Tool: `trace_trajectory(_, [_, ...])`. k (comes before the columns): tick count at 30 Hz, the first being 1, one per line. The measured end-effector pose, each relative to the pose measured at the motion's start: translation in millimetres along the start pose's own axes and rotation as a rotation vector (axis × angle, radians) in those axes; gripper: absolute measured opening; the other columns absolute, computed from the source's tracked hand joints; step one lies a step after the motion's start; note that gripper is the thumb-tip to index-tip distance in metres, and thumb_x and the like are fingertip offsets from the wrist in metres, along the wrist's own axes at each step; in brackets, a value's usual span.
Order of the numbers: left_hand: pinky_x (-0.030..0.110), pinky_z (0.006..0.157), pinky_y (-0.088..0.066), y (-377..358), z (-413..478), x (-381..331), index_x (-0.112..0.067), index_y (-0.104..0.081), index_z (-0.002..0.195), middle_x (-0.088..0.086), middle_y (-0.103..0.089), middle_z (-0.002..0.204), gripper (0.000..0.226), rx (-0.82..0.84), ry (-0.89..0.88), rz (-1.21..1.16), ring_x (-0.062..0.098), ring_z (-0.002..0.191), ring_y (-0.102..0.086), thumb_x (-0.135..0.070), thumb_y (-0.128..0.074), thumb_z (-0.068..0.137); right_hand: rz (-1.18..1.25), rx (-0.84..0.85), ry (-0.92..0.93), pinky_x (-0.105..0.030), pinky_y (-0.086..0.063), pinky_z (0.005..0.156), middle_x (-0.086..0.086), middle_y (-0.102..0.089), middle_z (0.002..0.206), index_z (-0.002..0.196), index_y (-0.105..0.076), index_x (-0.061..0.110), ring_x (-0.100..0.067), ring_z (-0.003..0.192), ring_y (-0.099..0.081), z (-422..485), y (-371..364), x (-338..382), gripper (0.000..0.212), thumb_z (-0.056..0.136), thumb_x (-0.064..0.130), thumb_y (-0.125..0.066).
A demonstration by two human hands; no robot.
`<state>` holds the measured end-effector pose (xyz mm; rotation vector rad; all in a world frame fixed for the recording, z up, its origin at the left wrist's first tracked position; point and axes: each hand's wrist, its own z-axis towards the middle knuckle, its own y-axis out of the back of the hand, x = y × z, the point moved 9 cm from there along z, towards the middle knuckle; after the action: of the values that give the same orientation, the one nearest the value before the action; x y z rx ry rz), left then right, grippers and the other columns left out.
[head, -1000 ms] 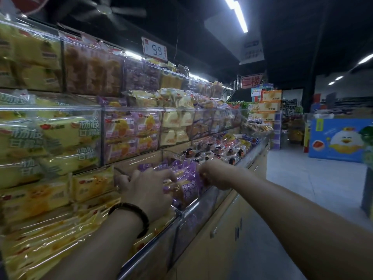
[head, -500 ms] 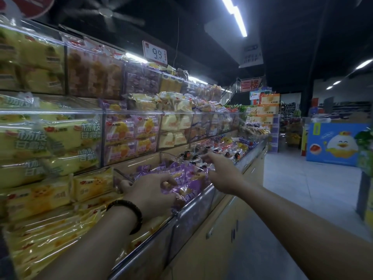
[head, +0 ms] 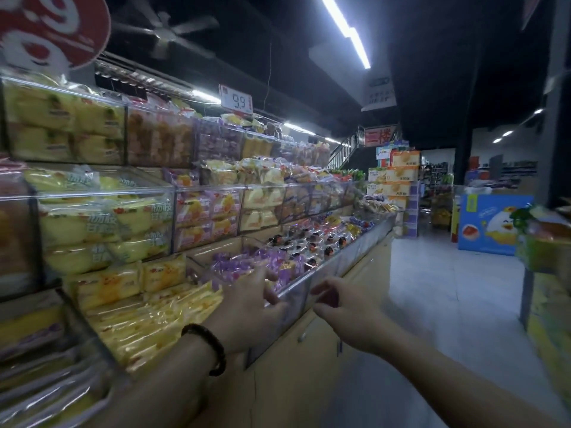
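The purple packets [head: 247, 264] lie heaped in a clear bin [head: 343, 261] on the bottom shelf, filling its left end up to the front rim. The left hand [head: 250, 307], with a dark bracelet [head: 206, 347] on its wrist, is at the bin's front left corner. Its fingers reach over the rim beside the nearest packets, and its grip is apart, the fingers loosely bent round nothing. The right hand [head: 349, 313] hangs just outside the bin's front wall, off the packets. Its grip is likewise apart, with fingers lightly curled; blur hides whether they touch the wall. Yellow packets [head: 148, 319] fill the shelf left of the bin. A price sign [head: 236, 100] stands at the top shelf's edge.
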<state>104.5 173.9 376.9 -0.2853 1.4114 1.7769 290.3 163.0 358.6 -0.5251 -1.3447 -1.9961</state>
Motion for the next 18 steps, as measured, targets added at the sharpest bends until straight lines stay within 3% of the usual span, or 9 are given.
trace_trajectory(3, [0.029,0.071,-0.062,-23.9,-46.4,12.8,-0.033,-0.047,0.13,-0.01,-0.069,0.103,0.042,0.06,0.078,-0.084,0.007,0.086,-0.072,-0.034,-0.072,0.096,0.139,0.035,-0.016,-0.027,-0.056,0.068,0.005,-0.069,0.097,0.108,-0.064,0.032,-0.008,0.08,-0.065,-31.1,-27.7,4.2,0.009,0.101,0.028,-0.065])
trace_trajectory(6, [0.023,0.062,-0.055,-48.8,-88.4,46.4,-0.029,-0.046,0.133,-0.005,-0.067,0.109,0.042,0.08,0.197,-0.161,0.012,0.082,-0.075,-0.031,-0.07,0.098,0.223,0.091,-0.061,-0.042,-0.059,0.076,-0.002,-0.069,0.098,0.108,-0.063,0.033,-0.021,0.087,-0.068,-61.8,-65.1,-3.6,0.009,0.099,0.033,-0.065])
trace_trajectory(9, [0.019,0.059,-0.051,-84.3,-130.3,83.9,-0.027,-0.046,0.134,0.0,-0.066,0.111,0.039,0.153,0.282,-0.159,0.015,0.083,-0.073,-0.029,-0.067,0.101,0.271,0.165,-0.136,-0.047,-0.062,0.081,-0.002,-0.069,0.102,0.114,-0.063,0.035,-0.021,0.091,-0.07,-94.3,-111.8,-27.9,0.017,0.098,0.04,-0.065])
trace_trajectory(13, [0.027,0.066,-0.058,-135.0,-182.5,150.9,-0.032,-0.051,0.128,-0.007,-0.067,0.109,0.032,0.301,0.436,-0.09,0.012,0.085,-0.073,-0.038,-0.066,0.1,0.249,0.291,-0.257,-0.047,-0.062,0.087,0.0,-0.069,0.105,0.119,-0.064,0.032,-0.019,0.095,-0.069,-142.5,-179.4,-74.4,0.021,0.099,0.04,-0.066])
trace_trajectory(18, [0.028,0.074,-0.058,-196.3,-232.7,230.3,-0.033,-0.06,0.113,-0.003,-0.068,0.11,0.016,0.462,0.561,-0.062,0.015,0.092,-0.071,-0.041,-0.063,0.1,0.101,0.355,-0.389,-0.035,-0.059,0.077,0.006,-0.069,0.1,0.117,-0.067,0.025,-0.016,0.093,-0.068,-196.9,-241.9,-141.4,0.019,0.1,0.035,-0.066])
